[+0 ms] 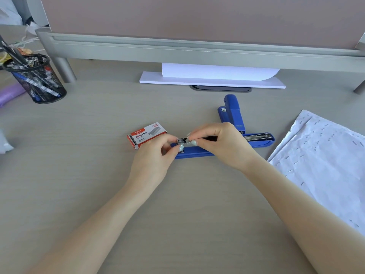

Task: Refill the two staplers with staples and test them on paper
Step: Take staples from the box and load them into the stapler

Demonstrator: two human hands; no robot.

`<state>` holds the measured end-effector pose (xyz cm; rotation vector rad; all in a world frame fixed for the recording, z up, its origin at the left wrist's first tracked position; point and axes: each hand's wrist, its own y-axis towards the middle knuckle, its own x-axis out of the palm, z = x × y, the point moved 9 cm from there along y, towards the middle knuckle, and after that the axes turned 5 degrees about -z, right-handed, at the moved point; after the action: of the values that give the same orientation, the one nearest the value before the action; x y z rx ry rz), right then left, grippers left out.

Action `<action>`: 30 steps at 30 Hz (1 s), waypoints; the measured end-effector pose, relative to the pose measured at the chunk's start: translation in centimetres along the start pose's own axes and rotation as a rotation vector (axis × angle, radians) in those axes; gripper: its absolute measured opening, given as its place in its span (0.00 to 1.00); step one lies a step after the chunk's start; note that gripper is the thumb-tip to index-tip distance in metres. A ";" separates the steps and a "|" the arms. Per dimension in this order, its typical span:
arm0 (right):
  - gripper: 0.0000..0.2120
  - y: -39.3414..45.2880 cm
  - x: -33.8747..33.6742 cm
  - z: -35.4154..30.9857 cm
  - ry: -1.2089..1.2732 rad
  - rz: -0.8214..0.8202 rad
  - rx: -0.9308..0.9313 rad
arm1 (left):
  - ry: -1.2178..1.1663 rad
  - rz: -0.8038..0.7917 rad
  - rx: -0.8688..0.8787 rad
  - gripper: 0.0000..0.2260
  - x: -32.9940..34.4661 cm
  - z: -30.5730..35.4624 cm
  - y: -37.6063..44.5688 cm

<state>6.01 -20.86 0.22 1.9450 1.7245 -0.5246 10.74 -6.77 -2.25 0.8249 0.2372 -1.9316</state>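
A blue stapler (256,143) lies flat across the desk, swung fully open, its metal staple channel exposed. My left hand (156,157) pinches the channel's left end. My right hand (221,145) holds the black part of the channel just to the right, fingertips close to the left hand's. Whether a staple strip is between the fingers I cannot tell. A second blue stapler (232,113) stands shut behind them. A red and white staple box (147,135) lies touching distance left of my left hand. Sheets of paper (324,163) with several staples in them lie at the right.
A black mesh pen holder (37,80) full of pens stands at the far left, with a purple object (9,93) beside it. A grey monitor riser (177,48) spans the back, with a white paper stack (211,81) under it.
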 end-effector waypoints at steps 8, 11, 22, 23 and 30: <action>0.07 0.3 0.1 0.1 0.011 0.007 0.027 | -0.006 0.001 0.012 0.03 0.0 0.2 0.0; 0.09 0.0 0.2 -0.4 -0.001 0.018 -0.030 | -0.003 0.003 0.018 0.03 0.0 0.2 0.0; 0.08 -0.4 -0.1 -0.6 -0.024 0.072 -0.108 | -0.003 -0.008 0.007 0.03 0.0 0.1 0.0; 0.08 -0.4 -0.1 -0.6 -0.031 0.073 -0.105 | -0.003 -0.008 0.006 0.03 0.0 0.1 0.0; 0.08 -0.2 0.4 -0.7 -0.057 0.059 -0.088 | -0.003 -0.003 0.017 0.03 -0.1 0.2 -0.1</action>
<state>5.83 -20.16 0.52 1.8949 1.6220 -0.4706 10.57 -6.79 -2.03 0.8334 0.2209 -1.9398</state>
